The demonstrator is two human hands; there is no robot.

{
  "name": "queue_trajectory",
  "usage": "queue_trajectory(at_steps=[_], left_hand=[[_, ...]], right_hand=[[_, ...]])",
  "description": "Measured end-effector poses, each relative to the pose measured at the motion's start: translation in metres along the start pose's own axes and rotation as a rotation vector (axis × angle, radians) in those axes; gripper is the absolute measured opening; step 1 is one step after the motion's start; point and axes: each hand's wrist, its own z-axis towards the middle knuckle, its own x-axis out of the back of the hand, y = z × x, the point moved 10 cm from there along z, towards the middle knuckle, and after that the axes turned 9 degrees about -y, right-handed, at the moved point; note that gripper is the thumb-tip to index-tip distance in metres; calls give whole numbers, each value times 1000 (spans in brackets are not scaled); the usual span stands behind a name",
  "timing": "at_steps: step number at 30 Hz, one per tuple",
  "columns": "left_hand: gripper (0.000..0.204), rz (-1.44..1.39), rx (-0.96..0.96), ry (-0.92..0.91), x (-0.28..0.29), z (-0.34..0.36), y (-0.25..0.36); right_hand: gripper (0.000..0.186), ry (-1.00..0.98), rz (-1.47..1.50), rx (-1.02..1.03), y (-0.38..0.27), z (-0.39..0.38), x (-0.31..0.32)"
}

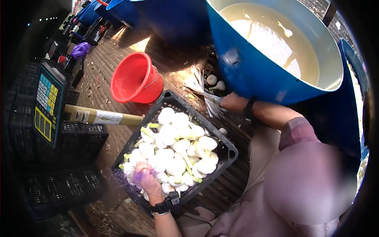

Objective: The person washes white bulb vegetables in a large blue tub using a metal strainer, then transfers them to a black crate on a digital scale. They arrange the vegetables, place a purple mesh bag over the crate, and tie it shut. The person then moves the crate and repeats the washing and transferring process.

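Note:
A black plastic crate (233,151) in front of me is heaped with white garlic bulbs (173,166), their green stems cut short. Over the crate's near left corner, my left hand (147,182) has its fingers curled on a purple mesh net (123,177), which spreads over the crate's edge. To the right, beyond the crate, my right hand (233,102) reaches down beside the blue tub. Its closed fingers are at the end of a bundle of thin white strips (207,93) on the floor. Shadow partly hides the fingertips.
A red bucket (136,79) stands beyond the crate. The large blue tub (252,67) holds cloudy water with a floating bulb (286,31). At left are a scale display (48,103) on a beige post (104,117) and stacked black crates (79,138). Loose bulbs (215,82) lie by the tub.

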Motion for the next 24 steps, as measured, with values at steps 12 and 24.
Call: queue_trajectory(at_steps=[12, 24], left_hand=[[8, 132, -128, 39, 1, 5, 20], [11, -58, 141, -39, 22, -8, -27]], right_hand=[[16, 366, 724, 276, -167, 17, 266], [16, -340, 775, 398, -226, -72, 152]])
